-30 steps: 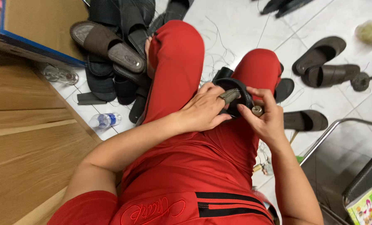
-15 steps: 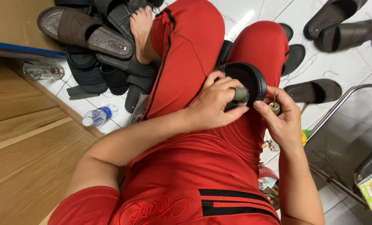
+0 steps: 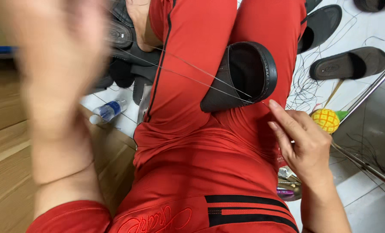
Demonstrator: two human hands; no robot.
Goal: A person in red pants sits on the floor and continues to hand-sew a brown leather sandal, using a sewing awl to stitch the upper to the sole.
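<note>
Left hand: up close to the camera on the left [image 3: 54, 73], very blurry, cannot tell if spread or pinching
Right hand: low on the right [image 3: 302, 144], fingers held close together, pointing at the shoe's edge, seems to pinch something thin, hard to tell
Shoe: black slip-on [image 3: 240, 75], lying on its side in the red lap, opening turned up, between the two legs
Thread: thin pale lines [image 3: 188, 69] running from the shoe's right edge, far up to the left toward the blurry hand
Legs: red trousers [image 3: 188, 142] with a dark stripe, filling the middle
Sandals on floor: dark slide [image 3: 352, 62] on the white tiles far right, another one [image 3: 320, 28] just past it
More shoes: dark pile [image 3: 127, 56] on the far left, under a bare foot
Bottle: small, clear, blue label [image 3: 108, 111], lying on the floor left of the legs
Yellow thing: round and bumpy [image 3: 326, 120], just right of the right hand
Loose threads: dark tangle [image 3: 304, 86] on the tiles near the sandal
</note>
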